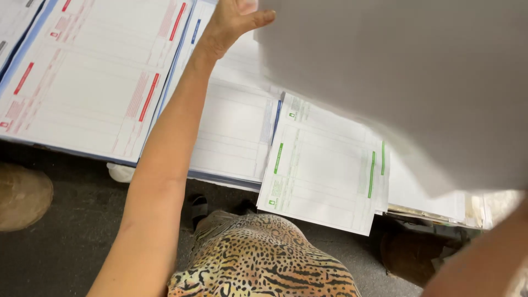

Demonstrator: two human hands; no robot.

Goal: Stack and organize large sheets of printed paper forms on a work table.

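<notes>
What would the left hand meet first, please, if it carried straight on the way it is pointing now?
The left hand points toward the picture's top edge, beside the lifted white sheet. Its fingers are cut off there, so nothing beyond shows; the way cannot be judged further.

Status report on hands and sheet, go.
Left hand grips the raised white sheet at its edge. Right hand out of view. Green-marked forms lie beneath; nothing in the way.
</notes>
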